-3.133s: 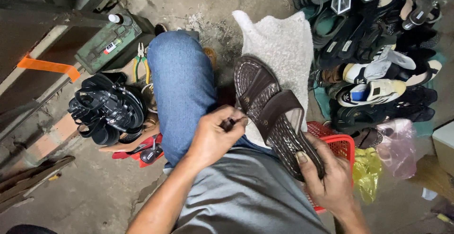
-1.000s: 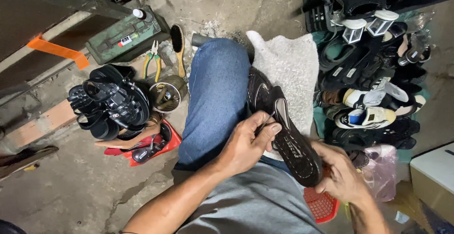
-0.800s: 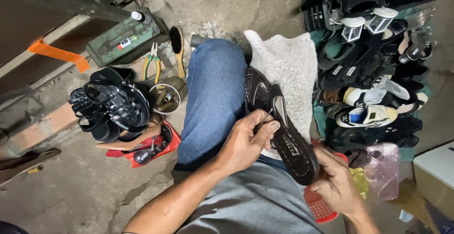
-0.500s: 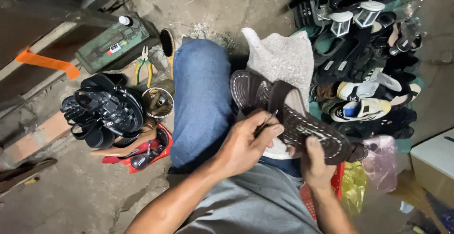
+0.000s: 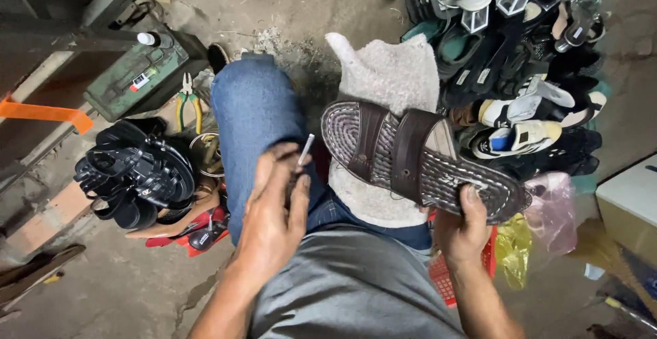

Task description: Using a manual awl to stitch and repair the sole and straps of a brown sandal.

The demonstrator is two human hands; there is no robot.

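The sandal (image 5: 421, 161), brown and woven with two wide straps, lies sole-down across the lap with its long axis running from upper left to lower right, toe end by the knee (image 5: 256, 116) and heel end out to the right over a grey cloth (image 5: 383, 72). The right hand (image 5: 462, 233) holds it from beneath at the heel, thumb hooked over the edge, so it is the nearer hand. The left hand (image 5: 274, 219) sits apart on the left thigh, fingers closed on a thin pale tool (image 5: 304, 151) whose tip points toward the toe end.
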